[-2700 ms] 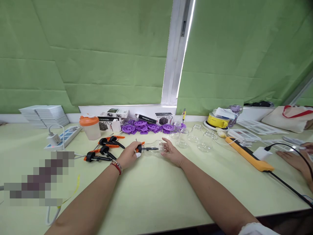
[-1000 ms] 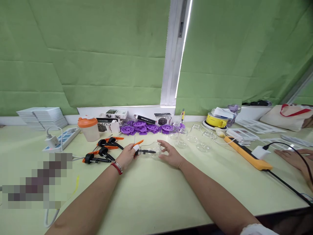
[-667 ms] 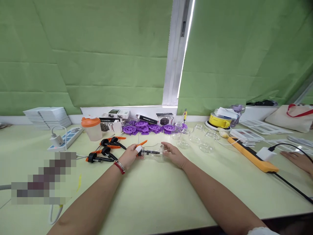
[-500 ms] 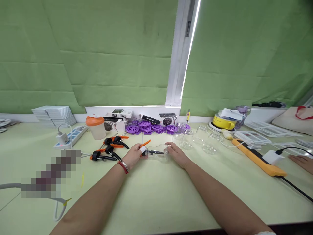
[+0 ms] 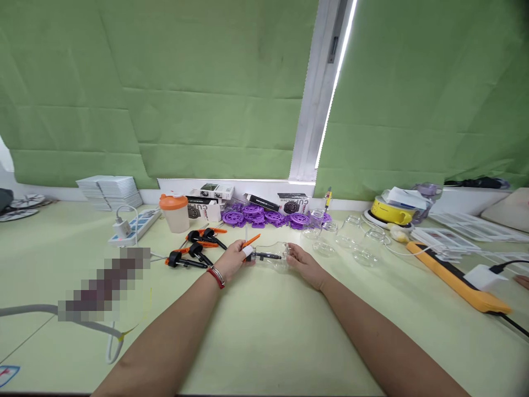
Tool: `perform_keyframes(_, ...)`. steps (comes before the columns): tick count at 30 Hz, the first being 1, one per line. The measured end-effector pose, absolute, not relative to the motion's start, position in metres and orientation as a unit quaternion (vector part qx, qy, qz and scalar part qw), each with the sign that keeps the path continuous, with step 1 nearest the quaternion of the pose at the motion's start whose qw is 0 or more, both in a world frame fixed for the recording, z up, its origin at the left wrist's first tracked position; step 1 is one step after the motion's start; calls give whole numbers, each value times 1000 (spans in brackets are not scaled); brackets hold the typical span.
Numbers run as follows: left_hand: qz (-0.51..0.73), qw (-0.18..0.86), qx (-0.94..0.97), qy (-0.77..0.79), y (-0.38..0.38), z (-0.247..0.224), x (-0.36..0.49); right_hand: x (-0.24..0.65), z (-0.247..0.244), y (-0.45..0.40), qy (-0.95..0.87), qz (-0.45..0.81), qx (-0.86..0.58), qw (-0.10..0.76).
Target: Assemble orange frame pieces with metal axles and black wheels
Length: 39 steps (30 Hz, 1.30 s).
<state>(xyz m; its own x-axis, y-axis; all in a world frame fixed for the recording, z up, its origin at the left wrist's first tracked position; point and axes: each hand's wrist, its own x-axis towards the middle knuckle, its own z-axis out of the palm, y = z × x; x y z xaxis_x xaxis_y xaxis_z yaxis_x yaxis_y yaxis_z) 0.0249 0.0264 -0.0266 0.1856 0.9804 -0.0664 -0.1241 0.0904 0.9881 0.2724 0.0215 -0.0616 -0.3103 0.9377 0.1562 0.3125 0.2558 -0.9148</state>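
A clear bottle [image 5: 278,264] with a pinched waist lies on its side between my two hands. Inside it runs the black stem of a pump top [image 5: 268,256], whose orange lever [image 5: 251,240] sticks up by my left thumb. My left hand [image 5: 235,260] is closed around the pump top at the bottle's neck. At the other end, the fingers of my right hand [image 5: 305,264] grip the bottle's base. More black pump tops [image 5: 194,251] with orange levers lie left of my left hand. Several clear bottles [image 5: 366,253] stand to the right.
Purple plastic wheel-shaped parts [image 5: 254,215] and cup holder boxes [image 5: 291,204] line the back. An orange-lidded shaker [image 5: 174,215] and power strip [image 5: 140,223] stand left. At right are a yellow pot [image 5: 392,212], an orange power strip [image 5: 458,281] and another person's fingertips [image 5: 523,281].
The view has turned slightly left, so things sit farther right in the picture. Both my hands keep hold of the bottle and pump top. Less of the other person's hand shows.
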Motion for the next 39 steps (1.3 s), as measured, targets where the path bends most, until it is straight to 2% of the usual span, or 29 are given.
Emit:
perform_keyframes(11,470,594,475,448,31,-30,19,272,-55,16,-741,355,-443,358)
perform_keyframes(16,464,602,478,440,31,-30,19,268,-52,14,-730,359,-472,339)
perform_keyframes(22,455,613,476,436,31,-31,19,271,-52,13,-746,365,-422,363)
perform_keyframes(32,444,628,481,421,34,-37,16,267,-52,15,-715,379,-455,371)
perform_keyframes(39,446,630,476,422,36,-40,15,271,-49,12,-740,391,-413,358)
